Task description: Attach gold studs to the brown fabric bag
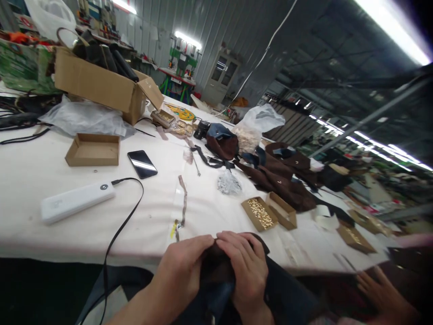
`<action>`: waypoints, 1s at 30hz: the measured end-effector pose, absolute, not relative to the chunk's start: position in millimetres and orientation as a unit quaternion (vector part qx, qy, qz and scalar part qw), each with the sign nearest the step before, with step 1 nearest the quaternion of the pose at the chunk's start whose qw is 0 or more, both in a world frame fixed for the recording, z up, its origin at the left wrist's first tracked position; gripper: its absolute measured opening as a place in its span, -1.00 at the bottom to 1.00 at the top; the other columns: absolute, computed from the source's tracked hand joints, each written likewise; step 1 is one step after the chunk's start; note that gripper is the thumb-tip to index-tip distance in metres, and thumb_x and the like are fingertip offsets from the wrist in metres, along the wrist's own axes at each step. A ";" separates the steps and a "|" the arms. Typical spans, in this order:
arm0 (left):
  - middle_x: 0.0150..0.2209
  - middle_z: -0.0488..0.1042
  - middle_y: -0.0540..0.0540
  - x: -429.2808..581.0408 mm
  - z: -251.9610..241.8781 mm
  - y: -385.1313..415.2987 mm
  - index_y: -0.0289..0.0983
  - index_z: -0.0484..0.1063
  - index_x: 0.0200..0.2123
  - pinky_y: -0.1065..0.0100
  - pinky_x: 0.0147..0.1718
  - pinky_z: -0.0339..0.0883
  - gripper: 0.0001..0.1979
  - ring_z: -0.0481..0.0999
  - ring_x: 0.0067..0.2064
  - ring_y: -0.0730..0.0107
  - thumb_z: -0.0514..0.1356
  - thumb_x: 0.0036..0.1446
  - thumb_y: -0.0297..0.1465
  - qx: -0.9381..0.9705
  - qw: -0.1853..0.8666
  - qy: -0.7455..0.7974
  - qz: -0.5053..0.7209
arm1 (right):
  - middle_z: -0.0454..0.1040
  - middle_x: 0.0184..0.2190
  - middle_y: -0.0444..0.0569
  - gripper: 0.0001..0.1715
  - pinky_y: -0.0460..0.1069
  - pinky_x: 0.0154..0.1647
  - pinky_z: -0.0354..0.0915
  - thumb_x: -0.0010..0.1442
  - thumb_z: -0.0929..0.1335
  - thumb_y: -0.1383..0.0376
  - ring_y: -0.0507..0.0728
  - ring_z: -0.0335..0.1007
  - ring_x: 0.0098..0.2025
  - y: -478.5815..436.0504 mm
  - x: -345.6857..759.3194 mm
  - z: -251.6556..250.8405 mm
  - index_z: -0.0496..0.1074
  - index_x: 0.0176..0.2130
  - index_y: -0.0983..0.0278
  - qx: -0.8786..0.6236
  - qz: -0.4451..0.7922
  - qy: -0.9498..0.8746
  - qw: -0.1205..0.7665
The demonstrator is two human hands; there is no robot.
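Observation:
My left hand [179, 271] and my right hand [243, 271] close together at the table's near edge, both gripping a dark brown piece of leather or fabric [219, 262]. Much of that piece is hidden by my fingers, and a darker blue-black part hangs below it. Just ahead of my hands lies a thin strip with a yellow tag [179, 221] on the white table cover [142, 230]. A small tray of gold studs [259, 213] sits to the right. Another person's hand [382, 293] shows at the lower right, apart from mine.
A white power bank [77, 203] with a black cable and a black smartphone [142, 164] lie at the left. Beyond them stand a cardboard box [101, 81] and a shallow box tray [93, 151]. Brown leather pieces [280, 180] are heaped at the right.

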State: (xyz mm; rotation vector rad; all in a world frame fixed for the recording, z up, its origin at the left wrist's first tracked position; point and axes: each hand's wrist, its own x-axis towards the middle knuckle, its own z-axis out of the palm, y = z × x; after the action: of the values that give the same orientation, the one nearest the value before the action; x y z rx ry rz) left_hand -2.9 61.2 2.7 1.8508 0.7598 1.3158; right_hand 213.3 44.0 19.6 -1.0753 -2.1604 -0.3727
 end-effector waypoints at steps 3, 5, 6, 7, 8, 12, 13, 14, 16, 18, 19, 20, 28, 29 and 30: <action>0.16 0.71 -0.24 4.9 -10.0 52.1 -0.29 0.46 0.30 0.37 0.22 0.62 -0.54 0.73 0.18 0.29 0.10 0.44 -0.67 0.761 0.178 0.265 0.565 | 0.73 0.11 0.06 -0.64 0.25 0.23 0.30 0.61 0.22 0.45 0.26 0.66 0.20 27.0 221.2 16.0 0.55 0.10 0.24 -0.415 -0.173 -0.818 0.359; 0.17 0.71 -0.32 7.2 -14.4 47.2 -0.40 0.49 0.27 0.35 0.29 0.58 -0.55 0.70 0.25 0.24 0.11 0.39 -0.70 0.779 0.095 0.261 0.563 | 0.73 0.12 0.06 -0.67 0.26 0.21 0.30 0.60 0.23 0.44 0.27 0.66 0.21 17.0 225.5 12.6 0.55 0.07 0.22 -0.424 -0.189 -0.807 0.364; 0.16 0.71 -0.34 7.8 -15.2 44.8 -0.43 0.51 0.25 0.34 0.32 0.56 -0.56 0.69 0.26 0.23 0.11 0.38 -0.70 0.786 0.071 0.260 0.557 | 0.73 0.12 0.07 -0.67 0.27 0.22 0.29 0.60 0.23 0.44 0.28 0.66 0.22 13.1 227.3 10.8 0.55 0.06 0.23 -0.428 -0.194 -0.804 0.365; 0.16 0.71 -0.35 8.3 -15.3 42.6 -0.46 0.52 0.23 0.33 0.35 0.53 -0.57 0.68 0.28 0.22 0.10 0.38 -0.70 0.792 0.054 0.259 0.550 | 0.72 0.13 0.09 -0.67 0.27 0.22 0.29 0.60 0.22 0.45 0.28 0.65 0.23 10.1 228.8 9.0 0.55 0.06 0.24 -0.430 -0.197 -0.802 0.366; 0.16 0.71 -0.36 8.6 -14.9 40.4 -0.47 0.53 0.21 0.32 0.36 0.52 -0.59 0.66 0.30 0.22 0.09 0.39 -0.69 0.795 0.044 0.259 0.547 | 0.72 0.14 0.12 -0.66 0.28 0.23 0.30 0.61 0.21 0.45 0.29 0.63 0.24 8.1 229.9 7.5 0.54 0.07 0.25 -0.428 -0.198 -0.802 0.366; 0.15 0.71 -0.35 8.6 -10.0 34.2 -0.44 0.53 0.22 0.33 0.36 0.53 -0.64 0.66 0.31 0.24 0.11 0.46 -0.64 0.798 0.054 0.258 0.542 | 0.68 0.20 0.19 -0.69 0.28 0.22 0.32 0.64 0.21 0.42 0.29 0.62 0.23 6.8 230.3 9.1 0.53 0.08 0.28 -0.409 -0.199 -0.812 0.365; 0.15 0.71 -0.34 8.2 -8.2 33.3 -0.42 0.52 0.23 0.33 0.34 0.55 -0.64 0.66 0.30 0.24 0.14 0.46 -0.64 0.796 0.077 0.256 0.543 | 0.69 0.18 0.15 -0.71 0.27 0.21 0.32 0.64 0.24 0.41 0.28 0.64 0.18 6.5 230.2 12.2 0.54 0.10 0.27 -0.408 -0.205 -0.815 0.358; 0.16 0.71 -0.32 7.6 -6.3 32.6 -0.39 0.51 0.24 0.33 0.32 0.57 -0.64 0.67 0.29 0.24 0.17 0.45 -0.65 0.792 0.107 0.253 0.545 | 0.71 0.15 0.10 -0.70 0.25 0.20 0.30 0.65 0.25 0.39 0.25 0.67 0.12 5.3 230.8 16.6 0.55 0.14 0.25 -0.411 -0.215 -0.817 0.344; 0.16 0.72 -0.29 6.6 -2.7 30.9 -0.33 0.49 0.27 0.34 0.29 0.61 -0.62 0.70 0.26 0.26 0.23 0.46 -0.63 0.784 0.165 0.237 0.550 | 0.75 0.09 -0.05 -0.66 0.22 0.19 0.23 0.67 0.26 0.34 0.21 0.69 0.03 -1.2 235.0 28.7 0.59 0.21 0.19 -0.427 -0.228 -0.822 0.299; 0.15 0.72 -0.30 6.6 -1.0 28.4 -0.32 0.45 0.31 0.34 0.25 0.64 -0.63 0.72 0.23 0.23 0.27 0.50 -0.52 0.793 0.199 0.209 0.536 | 0.75 0.07 -0.11 -0.57 0.21 0.20 0.21 0.70 0.20 0.30 0.19 0.70 0.04 -12.9 244.5 42.1 0.59 0.23 0.15 -0.445 -0.205 -0.833 0.257; 0.14 0.72 -0.31 7.5 -1.1 27.0 -0.32 0.44 0.33 0.34 0.22 0.66 -0.63 0.73 0.21 0.21 0.27 0.53 -0.44 0.799 0.203 0.199 0.530 | 0.74 0.08 -0.09 -0.54 0.20 0.22 0.23 0.69 0.16 0.30 0.18 0.69 0.06 -19.7 250.6 47.7 0.58 0.24 0.17 -0.454 -0.180 -0.837 0.248; 0.13 0.73 -0.31 9.0 -1.6 25.9 -0.31 0.43 0.34 0.34 0.18 0.69 -0.62 0.74 0.20 0.19 0.26 0.56 -0.37 0.801 0.201 0.194 0.529 | 0.74 0.08 -0.07 -0.53 0.18 0.23 0.26 0.67 0.15 0.31 0.18 0.69 0.08 -26.1 257.1 51.5 0.56 0.25 0.19 -0.465 -0.151 -0.837 0.245; -0.18 0.76 -0.03 58.6 20.4 101.2 -0.07 0.66 -0.06 0.25 -0.19 0.63 -0.68 0.78 -0.15 0.14 0.13 0.62 -0.14 0.833 0.326 0.326 0.307 | 0.70 -0.10 -0.10 -0.64 0.14 -0.03 0.34 0.50 0.28 0.47 0.22 0.62 -0.08 9.7 298.2 -12.7 0.56 0.04 0.12 -0.623 -0.040 -0.707 0.332; -0.23 0.74 -0.05 73.3 26.6 124.1 -0.11 0.65 -0.15 0.21 -0.16 0.60 -0.63 0.75 -0.15 0.11 0.10 0.62 -0.16 0.837 0.315 0.348 0.281 | 0.69 -0.10 -0.09 -0.67 0.16 0.02 0.32 0.52 0.28 0.46 0.22 0.62 -0.07 21.8 303.2 -24.3 0.56 0.04 0.14 -0.611 -0.039 -0.708 0.353; -0.20 0.74 -0.07 90.8 32.4 148.1 -0.15 0.65 -0.14 0.19 -0.10 0.57 -0.65 0.74 -0.12 0.10 0.10 0.62 -0.21 0.850 0.298 0.346 0.262 | 0.69 -0.11 -0.08 -0.69 0.17 0.05 0.30 0.55 0.28 0.44 0.22 0.62 -0.07 32.5 308.1 -33.9 0.56 0.04 0.16 -0.597 -0.036 -0.710 0.372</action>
State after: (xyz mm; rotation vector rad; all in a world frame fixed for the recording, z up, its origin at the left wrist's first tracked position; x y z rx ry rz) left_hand 90.8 148.1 32.4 2.2593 0.9205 0.6952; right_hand 308.1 32.5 -33.9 -1.5301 -1.8191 -0.0913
